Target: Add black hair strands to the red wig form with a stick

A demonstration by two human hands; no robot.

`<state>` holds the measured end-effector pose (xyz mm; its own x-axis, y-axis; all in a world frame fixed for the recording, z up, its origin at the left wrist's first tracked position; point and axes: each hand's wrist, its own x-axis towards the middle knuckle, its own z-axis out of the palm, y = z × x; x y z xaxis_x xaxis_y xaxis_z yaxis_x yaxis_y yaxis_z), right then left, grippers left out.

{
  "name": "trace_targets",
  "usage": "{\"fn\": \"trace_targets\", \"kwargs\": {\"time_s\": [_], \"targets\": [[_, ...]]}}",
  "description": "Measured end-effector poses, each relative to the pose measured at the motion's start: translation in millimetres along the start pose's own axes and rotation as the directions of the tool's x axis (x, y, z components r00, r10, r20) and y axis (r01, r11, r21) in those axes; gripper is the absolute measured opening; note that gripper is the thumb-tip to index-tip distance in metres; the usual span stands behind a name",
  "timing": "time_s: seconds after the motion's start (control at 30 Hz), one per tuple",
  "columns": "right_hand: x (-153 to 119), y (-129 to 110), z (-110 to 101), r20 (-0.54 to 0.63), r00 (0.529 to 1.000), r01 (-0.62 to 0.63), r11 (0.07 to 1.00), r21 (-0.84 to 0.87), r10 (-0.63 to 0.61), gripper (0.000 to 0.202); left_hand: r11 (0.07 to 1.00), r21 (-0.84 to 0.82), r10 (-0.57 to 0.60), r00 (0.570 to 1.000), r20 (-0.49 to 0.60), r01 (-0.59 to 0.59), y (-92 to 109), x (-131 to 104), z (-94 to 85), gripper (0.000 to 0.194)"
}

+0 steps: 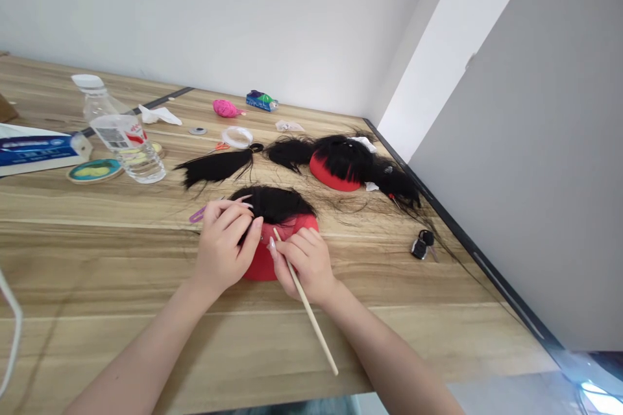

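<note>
A red dome-shaped form [263, 267] stands on the table in front of me, its far side covered with black hair [280, 203]. My left hand [224, 240] is closed at the left edge of the hair, thumb and fingers pinching strands against the form. In my right hand [307, 260] is a thin pale wooden stick [311, 314], gripped near its upper end. The stick's tip rests at or just above the red surface, close to my left thumb. Its long end slants down toward the table's front edge. A purple hair clip [197, 214] lies left of the form.
Farther back stands a second red form [335, 175] with black hair. A tied hair bundle [219, 166] lies left of it. Bottle [127, 136], tissue pack [41, 148] and round embroidery piece [95, 170] are at left; pink yarn [226, 108] is behind, keys [422, 244] at right.
</note>
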<state>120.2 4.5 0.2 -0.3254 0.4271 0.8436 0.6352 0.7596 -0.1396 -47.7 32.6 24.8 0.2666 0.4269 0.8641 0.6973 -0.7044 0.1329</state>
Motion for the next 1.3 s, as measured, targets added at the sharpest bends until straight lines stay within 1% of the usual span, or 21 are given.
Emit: {"fn": "trace_targets", "kwargs": {"time_s": [0.4,0.6,0.8,1.0,1.17,1.3], "targets": [[1.5,-1.5,-2.1,0.026,1.0,-0.007,1.0,-0.019,0.007,0.013,1.0,0.019,-0.001,0.999,0.038,0.001,-0.4,0.1,0.5,0.014],[0.8,-1.8,-2.1,0.058,0.998,-0.011,0.999,-0.044,0.013,0.013,0.999,0.032,-0.024,0.998,0.057,0.022,0.5,0.4,-0.2,0.016],[1.2,-2.8,-1.9,0.055,0.998,-0.009,0.999,-0.039,0.011,0.014,0.998,0.031,-0.047,0.997,0.064,0.045,-0.4,0.4,0.6,0.016],[3.1,-4.4,-3.2,0.044,0.999,-0.009,0.999,-0.039,0.011,0.014,0.999,0.04,-0.035,0.997,0.072,0.033,-0.6,0.3,1.1,0.015],[3.4,-4.3,-3.6,0.066,0.998,-0.003,0.999,-0.048,0.006,0.017,0.998,0.047,-0.035,0.997,0.069,0.032,-0.1,0.2,1.4,0.015],[2.7,-3.2,-3.0,0.061,0.998,0.01,0.998,-0.058,-0.007,0.018,0.999,0.045,-0.023,0.998,0.065,0.02,-0.9,0.0,0.5,0.014]]}}
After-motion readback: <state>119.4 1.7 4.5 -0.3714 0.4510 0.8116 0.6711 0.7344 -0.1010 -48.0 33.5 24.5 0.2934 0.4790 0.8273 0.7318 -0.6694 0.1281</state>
